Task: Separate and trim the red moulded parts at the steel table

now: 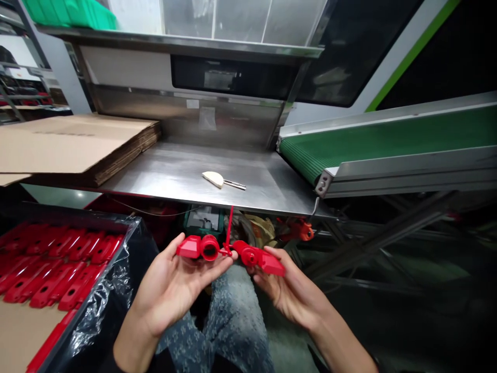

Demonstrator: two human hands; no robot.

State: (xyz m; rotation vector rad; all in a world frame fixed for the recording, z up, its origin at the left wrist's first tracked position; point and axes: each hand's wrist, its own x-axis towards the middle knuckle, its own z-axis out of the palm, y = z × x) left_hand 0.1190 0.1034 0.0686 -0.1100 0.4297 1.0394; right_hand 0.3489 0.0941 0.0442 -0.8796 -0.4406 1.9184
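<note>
both hands up over the lap, palms up, near centre of view. left hand cupped under the left half of a red moulded plastic piece, fingers curled loosely with thumb up by the flat tab end and the round cup resting on the fingertips. right hand gripping the right half, flat tab pinched between thumb and fingers. thin sprue stem sticking up from the middle joint between the two halves. left and near: plastic-lined box with rows of matching red parts laid flat. farther: steel table with a small pale-handled knife on it, flat cardboard stack at far left. right: green conveyor belt sloping up to the right, its lower end beside the table edge.
</note>
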